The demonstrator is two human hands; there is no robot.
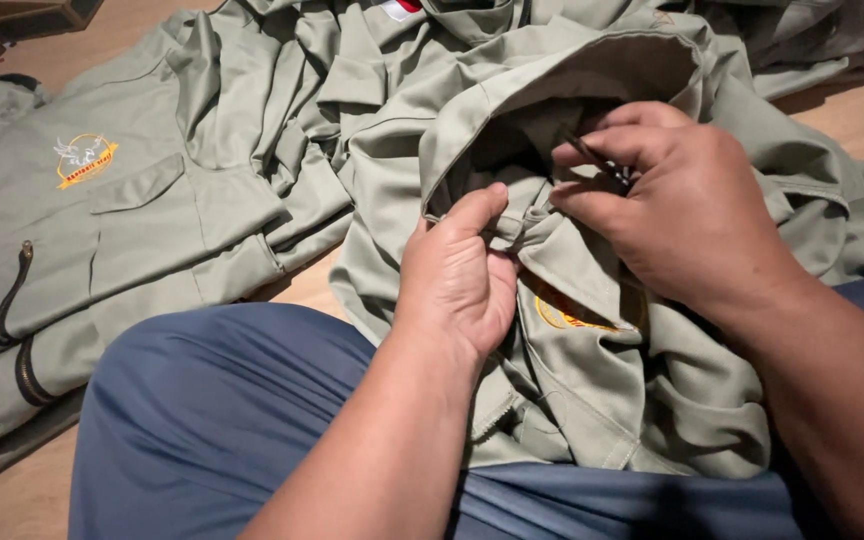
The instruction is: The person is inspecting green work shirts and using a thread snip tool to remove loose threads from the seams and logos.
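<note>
Two hands are working one shirt (592,400): the left hand (457,285) pinching its fold, the right hand (677,210), at two o'clock, gripping small snips (592,157).

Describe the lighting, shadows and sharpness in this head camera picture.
Head view: warm, soft indoor light, no glare; the left hand and right hand are sharp; deep shadow fills the fold of the khaki shirt under the right hand's fingers; the thin dark tool is hard to make out; far shirts stay reasonably sharp.
</note>
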